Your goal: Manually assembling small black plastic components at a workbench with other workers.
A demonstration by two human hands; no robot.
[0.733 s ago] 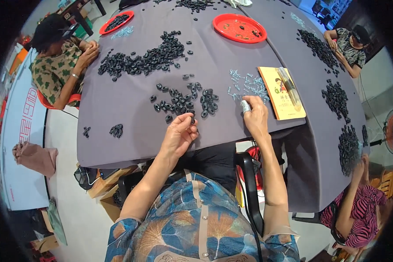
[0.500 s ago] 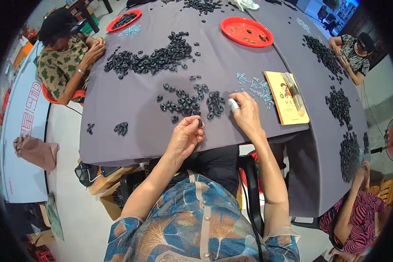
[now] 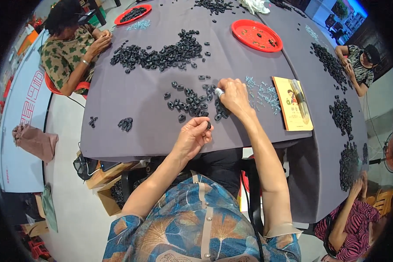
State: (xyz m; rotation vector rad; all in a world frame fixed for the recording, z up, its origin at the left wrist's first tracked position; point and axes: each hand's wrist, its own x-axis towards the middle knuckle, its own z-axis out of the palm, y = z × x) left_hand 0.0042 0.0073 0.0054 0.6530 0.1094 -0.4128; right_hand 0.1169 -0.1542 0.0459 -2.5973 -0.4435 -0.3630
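Observation:
My left hand (image 3: 193,138) pinches a small black oval plastic part (image 3: 208,125) between thumb and fingers near the table's front edge. A loose cluster of the same black parts (image 3: 192,103) lies just beyond it. My right hand (image 3: 234,97) is at the right side of this cluster, its fingers bent and drawn together, with a white covering on one digit. What those fingertips hold, if anything, is hidden. To the right of this hand, small silvery springs (image 3: 268,97) lie scattered beside a yellow booklet (image 3: 292,105) with a pen-like object on it.
A larger heap of black parts (image 3: 159,56) spreads farther off. A red tray (image 3: 257,36) sits beyond, with a few pieces in it. Two small groups of parts (image 3: 125,124) lie at left. Co-workers (image 3: 70,56) sit around the grey-clothed table (image 3: 161,146).
My right hand has moved left, from beside the springs to the right side of the black parts. My left hand keeps its pinch on the black part. The whole view has shifted slightly.

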